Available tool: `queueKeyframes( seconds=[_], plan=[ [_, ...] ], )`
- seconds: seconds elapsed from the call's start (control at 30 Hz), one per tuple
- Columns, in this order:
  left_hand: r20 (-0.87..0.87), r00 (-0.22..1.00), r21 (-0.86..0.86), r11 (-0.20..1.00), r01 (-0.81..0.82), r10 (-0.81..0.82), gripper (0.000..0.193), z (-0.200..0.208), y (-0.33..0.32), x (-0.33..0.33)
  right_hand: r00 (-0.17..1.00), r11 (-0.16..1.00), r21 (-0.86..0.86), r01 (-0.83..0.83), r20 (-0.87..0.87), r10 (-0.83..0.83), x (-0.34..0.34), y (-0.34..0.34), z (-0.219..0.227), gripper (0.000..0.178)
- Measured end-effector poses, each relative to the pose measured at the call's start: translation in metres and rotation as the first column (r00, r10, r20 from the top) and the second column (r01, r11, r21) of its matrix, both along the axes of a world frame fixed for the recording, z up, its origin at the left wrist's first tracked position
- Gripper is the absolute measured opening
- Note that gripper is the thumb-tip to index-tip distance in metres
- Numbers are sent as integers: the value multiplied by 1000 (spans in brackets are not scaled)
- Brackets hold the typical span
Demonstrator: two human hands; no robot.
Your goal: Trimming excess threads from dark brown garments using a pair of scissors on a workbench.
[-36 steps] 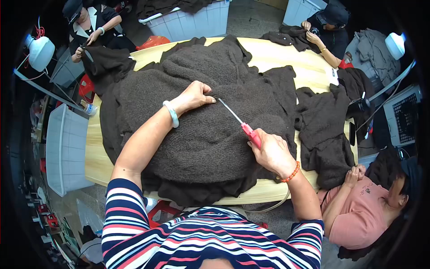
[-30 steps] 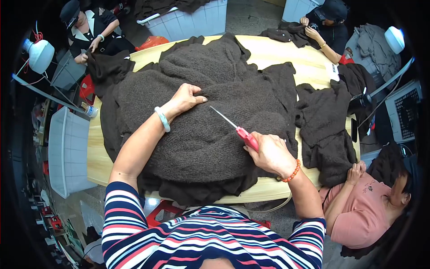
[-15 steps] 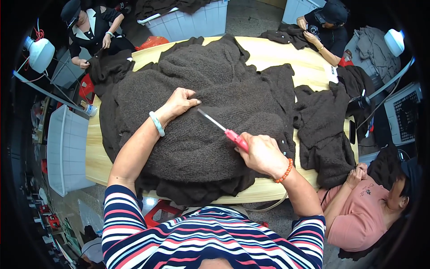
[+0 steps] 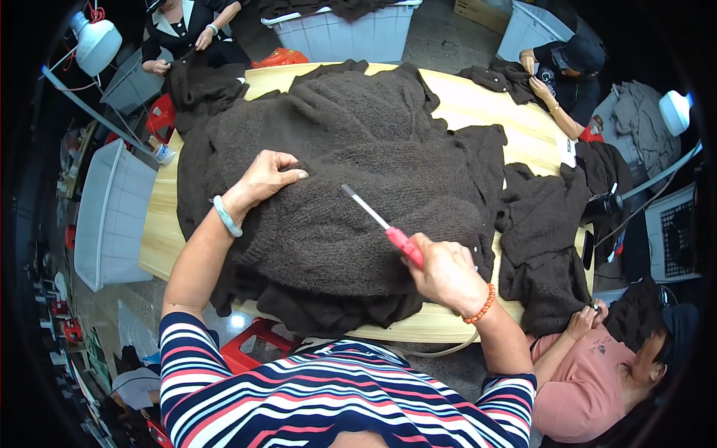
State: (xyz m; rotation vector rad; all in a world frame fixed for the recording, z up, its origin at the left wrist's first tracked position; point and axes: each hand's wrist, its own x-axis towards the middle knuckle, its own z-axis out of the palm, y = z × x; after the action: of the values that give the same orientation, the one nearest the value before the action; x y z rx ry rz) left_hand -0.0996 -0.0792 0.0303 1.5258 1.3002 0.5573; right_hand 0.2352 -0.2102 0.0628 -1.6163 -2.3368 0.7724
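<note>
Head view: 2 hands at work on a dark brown knitted garment (image 4: 373, 149) spread across the desk (image 4: 160, 231).

Right hand (image 4: 444, 272) is clamped on a red-handled tool (image 4: 403, 245); its pale blade runs up and left, tip ending just short of the left hand (image 4: 265, 175). Left hand presses flat on the knit, fingers curled into a fold. Hands are well apart; the left is nearer the blade tip. Garment covers most of the desk ahead of both hands.

The knitted garment (image 4: 351, 172) spread over the pale wood bench (image 4: 160, 231) is dark brown. The cutting tool (image 4: 385, 224) has a red handle and a silvery blade. A pale green bangle (image 4: 226, 216) rings one wrist, an orange bead bracelet (image 4: 482, 305) the other. The sleeves (image 4: 224, 373) are striped navy, white and red.
</note>
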Motion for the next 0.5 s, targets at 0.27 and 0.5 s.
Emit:
queueKeyframes(
  seconds=[0.27, 0.5],
  plan=[
    [61, 989, 65, 988, -138, 134, 15, -16, -13, -9, 981, 981, -14, -192, -39, 191, -33, 1, 14, 18],
    [-62, 998, -36, 999, -36, 34, 34, -9, 6, 3, 992, 996, -40, -80, -101, 76, -22, -3, 11, 17]
  ],
)
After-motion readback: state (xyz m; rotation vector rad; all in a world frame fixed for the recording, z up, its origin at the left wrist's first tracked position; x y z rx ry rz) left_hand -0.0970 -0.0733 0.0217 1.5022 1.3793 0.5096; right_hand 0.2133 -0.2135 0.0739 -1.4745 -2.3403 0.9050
